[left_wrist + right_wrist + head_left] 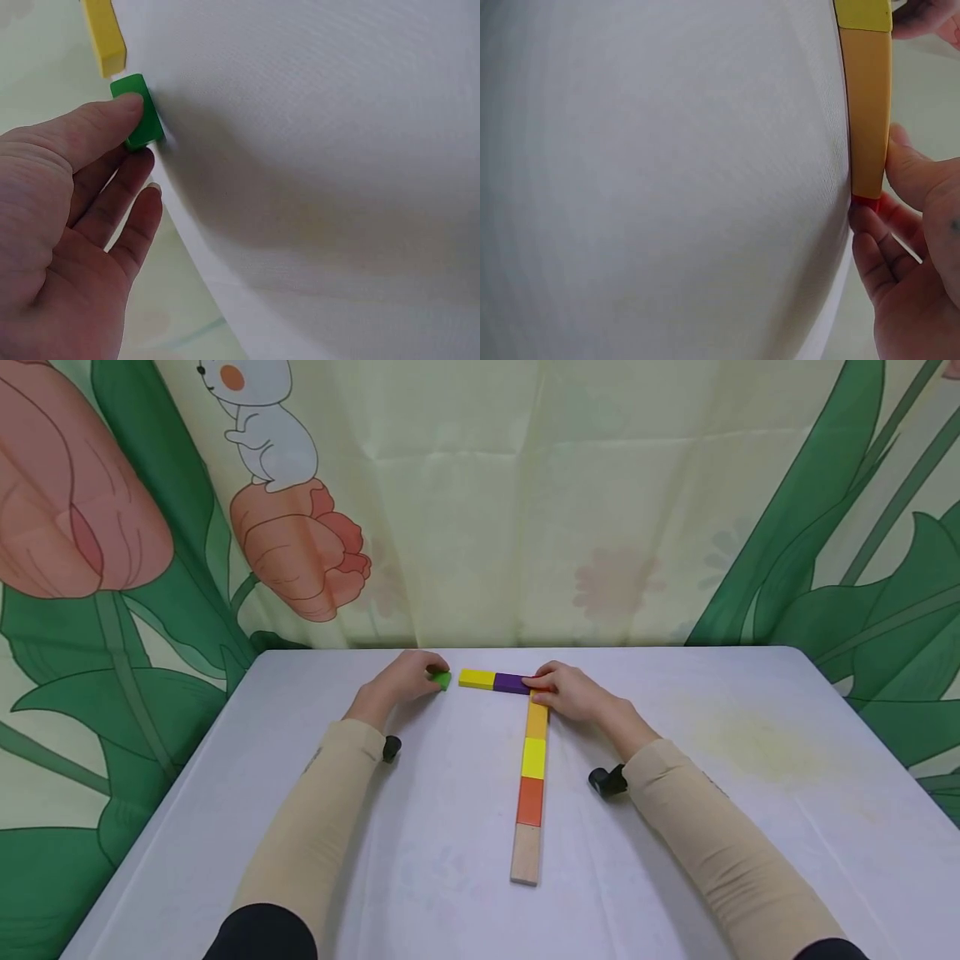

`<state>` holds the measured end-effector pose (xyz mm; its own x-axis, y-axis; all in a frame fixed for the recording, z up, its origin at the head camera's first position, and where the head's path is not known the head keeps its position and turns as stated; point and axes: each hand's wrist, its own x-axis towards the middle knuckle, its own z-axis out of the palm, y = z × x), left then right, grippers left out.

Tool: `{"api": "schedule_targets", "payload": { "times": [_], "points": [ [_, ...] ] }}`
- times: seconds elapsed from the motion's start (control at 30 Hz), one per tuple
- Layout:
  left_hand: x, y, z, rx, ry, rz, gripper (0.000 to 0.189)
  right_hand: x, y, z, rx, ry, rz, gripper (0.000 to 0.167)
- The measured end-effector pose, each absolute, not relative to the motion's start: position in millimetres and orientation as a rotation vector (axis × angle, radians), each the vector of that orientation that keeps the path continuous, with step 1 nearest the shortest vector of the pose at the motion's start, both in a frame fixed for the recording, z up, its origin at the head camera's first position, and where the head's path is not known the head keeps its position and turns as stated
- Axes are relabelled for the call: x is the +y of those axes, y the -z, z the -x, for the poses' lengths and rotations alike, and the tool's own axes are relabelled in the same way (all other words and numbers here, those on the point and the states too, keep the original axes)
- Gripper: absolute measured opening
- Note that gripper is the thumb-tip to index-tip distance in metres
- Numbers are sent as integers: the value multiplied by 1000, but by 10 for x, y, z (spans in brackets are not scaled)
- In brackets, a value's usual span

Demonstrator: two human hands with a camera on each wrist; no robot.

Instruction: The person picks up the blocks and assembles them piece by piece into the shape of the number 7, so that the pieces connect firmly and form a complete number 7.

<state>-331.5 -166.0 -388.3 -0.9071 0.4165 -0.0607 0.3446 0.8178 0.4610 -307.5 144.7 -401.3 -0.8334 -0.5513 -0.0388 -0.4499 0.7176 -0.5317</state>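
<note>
My left hand [408, 677] pinches a small green block [148, 124] between thumb and fingers, just left of a yellow block [477, 679]. That yellow block lies end to end with a purple block [512, 683], forming a short row along the far side. At the row's right end, my right hand [572, 692] grips a red block [866, 203], mostly hidden by the fingers. From this corner a column runs toward me: a light orange block [536, 722], a bright yellow one [533, 758], a red-orange one [529, 802] and a plain wooden one [526, 853].
A white cloth covers the table [720, 852], with a faint yellowish stain at the right. Its far edge meets a patterned curtain [465, 510]. Small black devices [609, 781] are strapped at both wrists.
</note>
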Motion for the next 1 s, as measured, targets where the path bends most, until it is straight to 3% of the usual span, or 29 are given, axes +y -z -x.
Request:
{"api": "schedule_targets", "payload": {
  "times": [1.0],
  "points": [
    [-1516, 3905, 3453, 2817, -710, -608, 34, 1437, 4017, 3080, 2722, 785, 788, 41]
  ]
}}
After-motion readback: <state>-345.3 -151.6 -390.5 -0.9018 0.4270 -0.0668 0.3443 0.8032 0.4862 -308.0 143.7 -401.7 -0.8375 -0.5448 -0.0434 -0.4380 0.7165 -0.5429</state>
